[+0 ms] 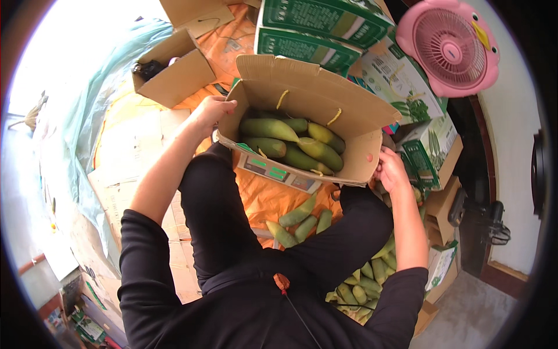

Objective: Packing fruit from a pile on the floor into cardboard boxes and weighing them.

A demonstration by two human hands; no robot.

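An open cardboard box [356,152] is held up over my knees, its top flaps standing up. Several long green radishes [321,152] lie inside it, and yellow rope handles [333,117] show on its walls. My left hand [213,113] grips the box's upper left edge, thumb on top. At the right end, my right hand [392,168] is closed on the edge, its fingertips partly hidden behind the cardboard. More green radishes [297,210] rest on the orange cloth [261,198] between my legs.
A heap of radishes [363,288] lies by my right thigh. Green printed boxes [308,43] are stacked ahead; others [433,148] stand at the right below a pink fan [450,49]. A small open carton [177,72] holds something black at the far left, beside plastic sheeting [96,110].
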